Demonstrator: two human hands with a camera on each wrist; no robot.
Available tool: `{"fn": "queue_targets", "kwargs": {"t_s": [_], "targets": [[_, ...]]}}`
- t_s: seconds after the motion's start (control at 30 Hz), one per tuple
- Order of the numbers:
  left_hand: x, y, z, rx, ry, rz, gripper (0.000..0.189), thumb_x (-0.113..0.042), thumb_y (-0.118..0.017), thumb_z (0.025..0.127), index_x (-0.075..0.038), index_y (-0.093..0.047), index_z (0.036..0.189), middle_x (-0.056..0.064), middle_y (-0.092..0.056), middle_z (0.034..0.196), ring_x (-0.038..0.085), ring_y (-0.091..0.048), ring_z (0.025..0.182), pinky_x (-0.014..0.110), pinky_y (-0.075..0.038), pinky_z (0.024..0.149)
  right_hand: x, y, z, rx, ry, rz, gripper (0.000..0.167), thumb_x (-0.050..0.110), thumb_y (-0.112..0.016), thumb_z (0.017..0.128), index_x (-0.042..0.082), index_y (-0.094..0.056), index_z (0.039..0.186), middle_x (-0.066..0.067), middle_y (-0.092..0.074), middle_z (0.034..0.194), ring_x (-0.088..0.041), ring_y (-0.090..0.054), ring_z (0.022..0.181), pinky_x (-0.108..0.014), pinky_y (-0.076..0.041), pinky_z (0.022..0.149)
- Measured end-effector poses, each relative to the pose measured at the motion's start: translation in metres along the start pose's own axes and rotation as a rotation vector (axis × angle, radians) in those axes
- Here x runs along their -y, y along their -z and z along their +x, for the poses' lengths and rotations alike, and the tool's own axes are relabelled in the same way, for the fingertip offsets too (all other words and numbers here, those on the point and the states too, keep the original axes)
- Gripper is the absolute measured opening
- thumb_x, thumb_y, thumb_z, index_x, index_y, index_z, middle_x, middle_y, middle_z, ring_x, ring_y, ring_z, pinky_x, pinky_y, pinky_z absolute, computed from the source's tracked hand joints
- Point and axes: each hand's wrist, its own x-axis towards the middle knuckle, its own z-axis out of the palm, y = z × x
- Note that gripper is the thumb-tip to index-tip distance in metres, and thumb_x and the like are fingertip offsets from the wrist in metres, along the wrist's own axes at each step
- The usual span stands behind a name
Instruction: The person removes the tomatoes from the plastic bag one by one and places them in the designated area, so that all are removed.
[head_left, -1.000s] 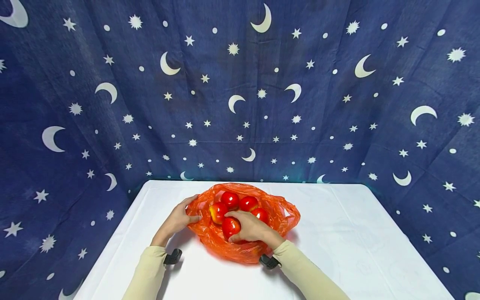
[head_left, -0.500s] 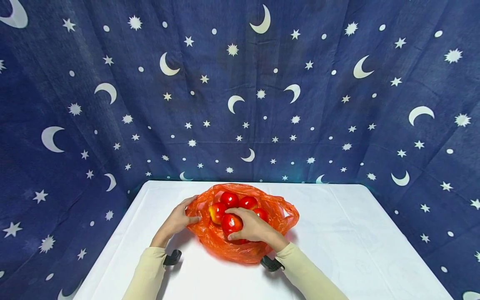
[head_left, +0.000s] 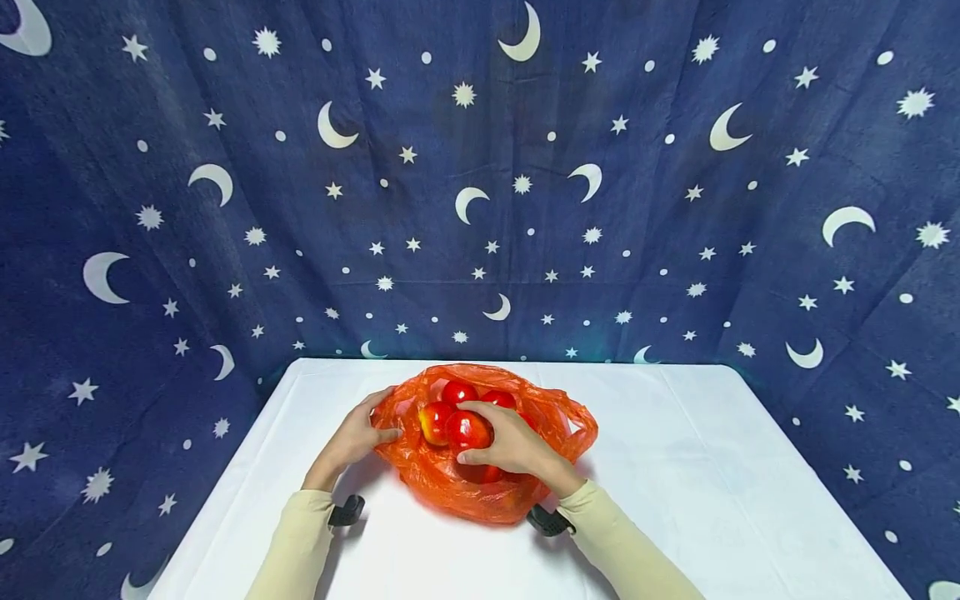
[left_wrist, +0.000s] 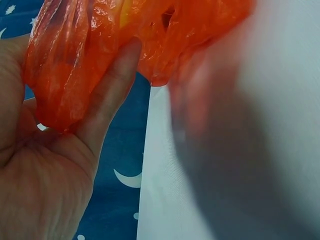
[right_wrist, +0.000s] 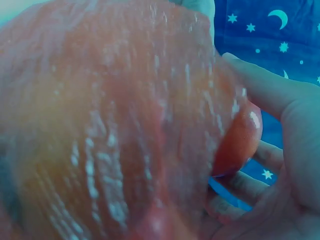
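An orange plastic bag [head_left: 480,504] lies open on the table with several red apples inside. My left hand [head_left: 354,437] holds the bag's left edge, thumb in front and fingers behind. In the left wrist view the crinkled bag [left_wrist: 65,70] sits between the thumb and fingers of that hand [left_wrist: 50,185]. Over the bag's mouth my right hand [head_left: 517,442] grips a red apple [head_left: 469,432] from its right side. The right wrist view shows the hand [right_wrist: 302,130] around the apple [right_wrist: 241,140], partly hidden by blurred plastic.
Other apples near the held one include a red-yellow apple [head_left: 434,422] and a red apple [head_left: 459,392] behind it. The white table [head_left: 675,467] extends on both sides. A dark blue curtain [head_left: 420,217] with moons and stars hangs behind and beside it.
My right hand has raised the apple slightly and shifted it a little right and away from me, uncovering another apple below. My left hand stays at the bag's edge.
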Motion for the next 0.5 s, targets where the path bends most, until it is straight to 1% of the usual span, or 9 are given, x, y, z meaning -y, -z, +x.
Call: {"fn": "queue_targets", "kwargs": {"t_s": [0.1,0.2,0.33,0.4,0.5], "targets": [[-0.004,0.001,0.002,-0.013,-0.007,-0.013,0.082,-0.008,-0.076,0.079,-0.008,-0.038,0.151,0.019,-0.037,0.155,0.041,-0.032,0.144,0.059,-0.021,0.12,-0.002,0.005,0.002,-0.04,0.03,0.002,0.075,0.041,-0.085,0.073,0.026,-0.052,0.139,-0.002,-0.058,0.137,-0.028,-0.055,0.125,-0.052,-0.05,0.102],[-0.005,0.001,0.002,-0.012,-0.006,-0.001,0.082,-0.008,-0.077,0.079,-0.008,-0.037,0.151,0.019,-0.037,0.155,0.042,-0.032,0.144,0.059,-0.021,0.12,-0.002,0.009,0.002,-0.057,0.024,-0.002,0.074,0.04,-0.084,0.074,0.025,-0.052,0.139,-0.002,-0.057,0.138,-0.028,-0.054,0.126,-0.051,-0.05,0.103],[-0.002,0.001,0.002,-0.006,0.011,0.018,0.082,-0.009,-0.076,0.08,-0.009,-0.036,0.152,0.019,-0.036,0.156,0.041,-0.032,0.144,0.06,-0.022,0.12,-0.004,0.012,0.001,-0.057,0.002,-0.004,0.074,0.041,-0.084,0.074,0.028,-0.051,0.139,-0.002,-0.056,0.139,-0.028,-0.054,0.126,-0.05,-0.051,0.101],[0.0,0.0,0.002,-0.001,0.015,0.019,0.082,-0.009,-0.076,0.08,-0.009,-0.036,0.152,0.018,-0.036,0.156,0.041,-0.032,0.144,0.059,-0.022,0.12,-0.006,0.012,0.0,-0.056,0.004,-0.001,0.074,0.041,-0.084,0.074,0.026,-0.051,0.139,-0.001,-0.057,0.138,-0.027,-0.055,0.124,-0.05,-0.052,0.101],[-0.001,-0.002,0.003,0.002,-0.001,0.019,0.082,-0.009,-0.076,0.079,-0.008,-0.036,0.152,0.018,-0.036,0.156,0.042,-0.032,0.144,0.06,-0.022,0.119,-0.009,0.012,-0.001,-0.062,0.008,0.003,0.074,0.039,-0.084,0.074,0.025,-0.052,0.139,-0.001,-0.058,0.136,-0.025,-0.056,0.123,-0.049,-0.051,0.102]]}}
